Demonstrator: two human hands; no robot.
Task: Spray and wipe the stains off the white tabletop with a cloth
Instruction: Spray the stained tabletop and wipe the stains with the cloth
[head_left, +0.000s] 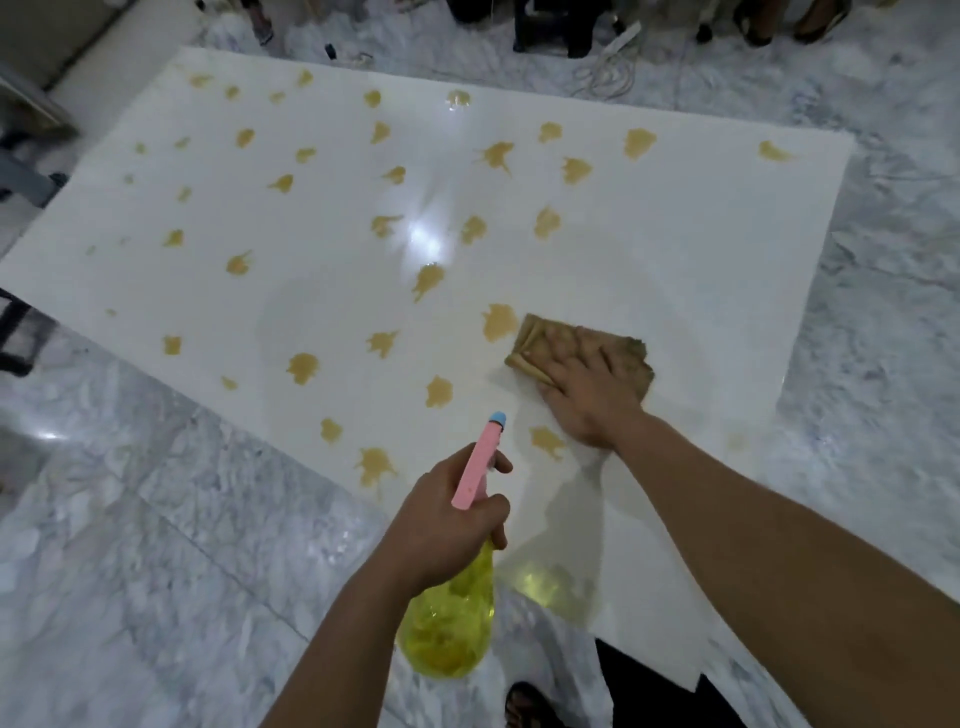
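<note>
White tabletop (675, 249), ochre stains (498, 322), tan cloth (535, 343), yellow-pink spray bottle (452, 623).

Looking like an indoor room set up for recording or testing rather than a lived-in home. Showing a polished grey-white marble floor (156, 519) running all around a big white table (701, 249), its top dotted with rows of evenly spaced yellow-brown stains (498, 322). Lying on the floor beyond the far edge, a white power strip (621, 37) and coiled cables (608, 78). Standing at the far side, the feet of several people (753, 26) and dark furniture legs (576, 31).
</note>
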